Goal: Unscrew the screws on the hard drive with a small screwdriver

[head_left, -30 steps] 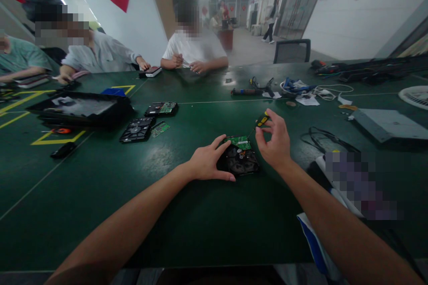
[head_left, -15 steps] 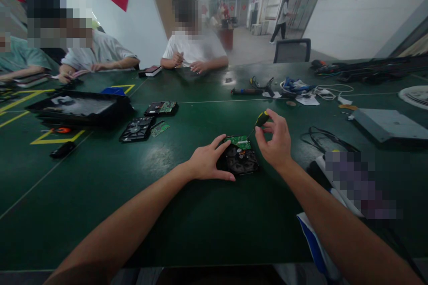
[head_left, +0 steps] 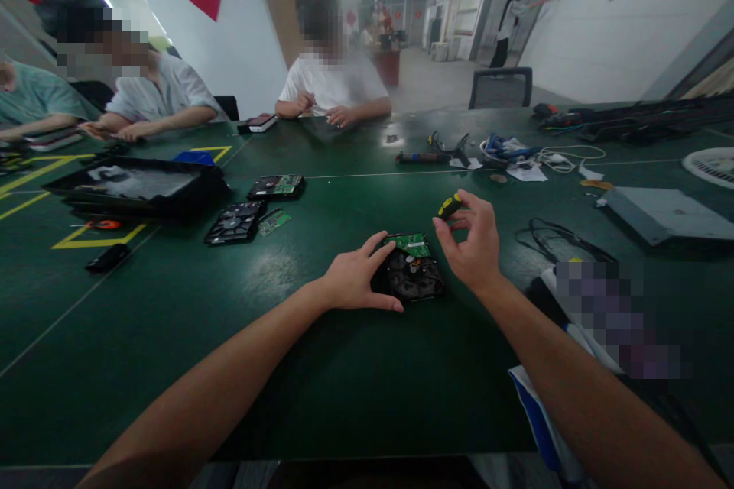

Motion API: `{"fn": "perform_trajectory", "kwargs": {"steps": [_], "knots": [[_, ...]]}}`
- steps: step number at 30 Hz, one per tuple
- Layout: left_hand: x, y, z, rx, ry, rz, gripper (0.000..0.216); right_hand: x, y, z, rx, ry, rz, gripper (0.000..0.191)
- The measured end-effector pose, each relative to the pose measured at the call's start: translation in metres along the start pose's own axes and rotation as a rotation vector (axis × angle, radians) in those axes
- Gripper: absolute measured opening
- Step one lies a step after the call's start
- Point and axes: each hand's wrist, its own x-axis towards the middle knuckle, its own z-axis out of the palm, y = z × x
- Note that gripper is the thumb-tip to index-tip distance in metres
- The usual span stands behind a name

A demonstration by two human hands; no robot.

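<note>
A black hard drive [head_left: 410, 275] lies on the green table [head_left: 344, 367] in front of me, its green circuit board [head_left: 414, 244] facing up at the far end. My left hand [head_left: 358, 275] presses on the drive's left side with fingers spread over it. My right hand [head_left: 473, 244] pinches a small screwdriver with a black and yellow handle [head_left: 449, 206]. The thin shaft slants down toward the circuit board's right corner.
Two more opened drives [head_left: 236, 221] [head_left: 277, 186] and a loose green board [head_left: 274, 221] lie to the left, beside a black tray [head_left: 134, 185]. Cables [head_left: 550, 238], a grey metal box [head_left: 665, 215] and tools lie to the right. Other people sit across the table.
My right hand has shifted slightly, turning the screwdriver handle between the fingers. My left hand and the drive have stayed put. People in the background have moved.
</note>
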Motion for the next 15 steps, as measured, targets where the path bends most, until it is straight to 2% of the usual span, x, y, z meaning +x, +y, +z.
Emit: {"fn": "perform_trajectory", "kwargs": {"steps": [10, 15], "knots": [[-0.0004, 0.0009, -0.001, -0.009, 0.0, 0.002, 0.129, 0.0003, 0.0016, 0.0, -0.018, 0.031, -0.015, 0.063], [-0.0002, 0.0014, -0.001, -0.014, 0.003, -0.001, 0.128, 0.0031, -0.0033, -0.0018, -0.04, 0.018, -0.061, 0.053]]}}
